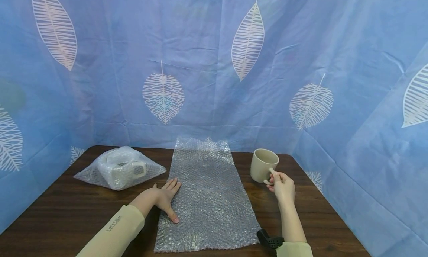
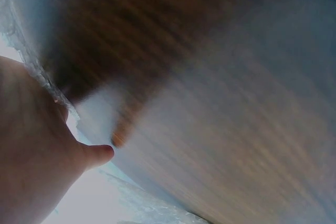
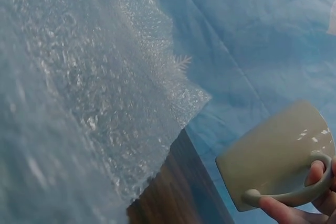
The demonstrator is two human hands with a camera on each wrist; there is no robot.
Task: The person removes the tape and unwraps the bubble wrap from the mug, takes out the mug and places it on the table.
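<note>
The mug [image 1: 259,167], pinched by its handle [image 3: 291,199] in the right hand [image 1: 284,187], should be held level; the bubble wrap [image 1: 211,197] is best steadied by the spread left hand [image 1: 164,198].

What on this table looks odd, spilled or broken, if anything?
One small oddity: the far end of the bubble wrap sheet reaches past the back edge of the table, not lying fully on it. I see no spill; the mug in the right hand looks intact.

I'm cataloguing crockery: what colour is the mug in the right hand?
Pale beige; the mug shows best in the head view.
</note>
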